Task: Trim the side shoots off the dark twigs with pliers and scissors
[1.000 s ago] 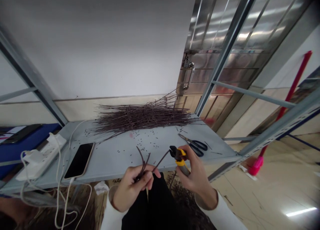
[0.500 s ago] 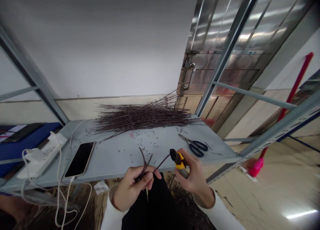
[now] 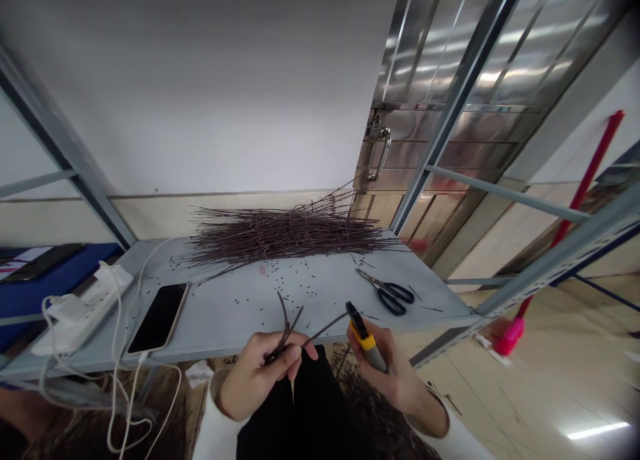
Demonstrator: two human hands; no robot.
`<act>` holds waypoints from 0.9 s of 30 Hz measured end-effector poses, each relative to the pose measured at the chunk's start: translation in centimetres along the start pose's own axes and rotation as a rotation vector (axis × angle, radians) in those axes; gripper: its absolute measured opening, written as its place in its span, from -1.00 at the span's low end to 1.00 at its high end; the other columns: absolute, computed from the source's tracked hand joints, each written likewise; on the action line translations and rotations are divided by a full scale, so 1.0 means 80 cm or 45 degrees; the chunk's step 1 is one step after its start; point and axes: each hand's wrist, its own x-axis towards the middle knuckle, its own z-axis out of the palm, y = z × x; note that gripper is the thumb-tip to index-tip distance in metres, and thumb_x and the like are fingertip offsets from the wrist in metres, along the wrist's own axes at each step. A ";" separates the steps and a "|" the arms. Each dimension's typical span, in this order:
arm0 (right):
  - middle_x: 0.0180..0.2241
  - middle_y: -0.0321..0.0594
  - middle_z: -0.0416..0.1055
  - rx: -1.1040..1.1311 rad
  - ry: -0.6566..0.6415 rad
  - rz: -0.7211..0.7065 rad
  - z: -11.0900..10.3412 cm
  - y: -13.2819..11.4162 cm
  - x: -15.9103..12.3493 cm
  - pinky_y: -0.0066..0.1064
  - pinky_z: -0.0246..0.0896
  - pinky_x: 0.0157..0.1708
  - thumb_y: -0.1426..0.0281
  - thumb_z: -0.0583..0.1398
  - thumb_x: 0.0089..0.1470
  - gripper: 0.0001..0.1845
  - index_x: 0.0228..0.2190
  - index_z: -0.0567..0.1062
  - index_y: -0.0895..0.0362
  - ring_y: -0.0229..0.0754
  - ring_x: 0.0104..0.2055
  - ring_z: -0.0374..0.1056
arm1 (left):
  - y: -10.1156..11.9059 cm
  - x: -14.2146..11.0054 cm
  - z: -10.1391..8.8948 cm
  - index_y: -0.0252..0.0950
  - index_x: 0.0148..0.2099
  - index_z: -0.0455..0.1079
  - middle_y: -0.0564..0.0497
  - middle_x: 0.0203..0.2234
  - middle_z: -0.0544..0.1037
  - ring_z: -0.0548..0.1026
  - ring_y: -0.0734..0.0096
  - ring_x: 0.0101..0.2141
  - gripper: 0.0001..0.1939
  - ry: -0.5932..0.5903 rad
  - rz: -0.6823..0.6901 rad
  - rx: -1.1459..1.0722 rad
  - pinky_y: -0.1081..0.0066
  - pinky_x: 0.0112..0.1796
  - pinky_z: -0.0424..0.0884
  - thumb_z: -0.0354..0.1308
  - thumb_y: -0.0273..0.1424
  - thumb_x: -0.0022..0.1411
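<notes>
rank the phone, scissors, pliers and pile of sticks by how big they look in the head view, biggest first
1. Pile of sticks
2. Phone
3. Scissors and pliers, unranked: the right hand hides part of the pliers

The pliers (image 3: 369,343) have turned, their head now seen edge-on.

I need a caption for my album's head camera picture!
Left hand holding dark stems, right hand gripping yellow-and-gray pliers, before a stem pile on a gray shelf.
</notes>
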 end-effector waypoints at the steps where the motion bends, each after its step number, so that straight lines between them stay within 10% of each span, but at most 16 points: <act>1: -0.54 -0.36 0.16 0.107 0.000 0.051 0.000 0.003 -0.002 -0.49 0.06 -0.57 0.42 0.16 -0.17 -0.84 -0.44 0.27 0.09 -0.31 -0.54 0.10 | 0.000 0.000 0.001 -0.39 -0.29 0.49 0.12 -0.71 0.24 0.15 0.53 -0.63 -0.59 -0.016 -0.001 -0.012 0.47 -0.56 0.09 0.00 -0.14 0.27; 7: -0.62 -0.46 0.01 1.162 -0.417 0.361 -0.018 -0.002 -0.005 -0.53 -0.14 -0.71 0.26 0.21 -0.20 -0.72 -0.51 0.18 0.07 -0.42 -0.70 -0.11 | -0.009 -0.001 -0.009 -0.40 -0.30 0.47 0.14 -0.71 0.18 0.11 0.55 -0.64 -0.58 -0.029 -0.025 -0.084 0.47 -0.57 0.04 0.04 -0.12 0.25; 14: -0.61 -0.41 0.03 1.262 0.163 0.293 -0.059 -0.018 0.009 -0.45 0.03 -0.64 0.37 0.16 -0.20 -0.85 -0.52 0.25 0.07 -0.34 -0.65 0.00 | -0.012 -0.003 -0.017 -0.41 -0.31 0.44 0.13 -0.71 0.23 0.09 0.59 -0.66 -0.59 -0.022 -0.050 -0.213 0.47 -0.59 -0.01 0.08 -0.11 0.23; 21: -0.56 -0.41 0.17 0.624 0.518 0.480 -0.036 0.044 0.031 -0.42 0.06 -0.55 0.34 0.18 -0.23 -0.78 -0.42 0.30 0.06 -0.29 -0.58 0.11 | -0.004 0.000 -0.011 -0.41 -0.36 0.42 0.10 -0.71 0.28 0.14 0.60 -0.68 -0.60 -0.044 -0.094 -0.348 0.50 -0.62 0.01 0.14 -0.10 0.17; 27: -0.43 -0.24 0.38 -0.819 0.152 0.485 -0.018 0.089 0.069 -0.38 0.13 -0.40 0.33 0.11 -0.10 -0.70 -0.25 0.35 0.14 -0.13 -0.39 0.32 | -0.006 0.002 -0.011 -0.40 -0.36 0.42 0.08 -0.69 0.32 0.21 0.59 -0.67 -0.65 -0.076 -0.091 -0.440 0.51 -0.62 0.07 0.17 -0.16 0.18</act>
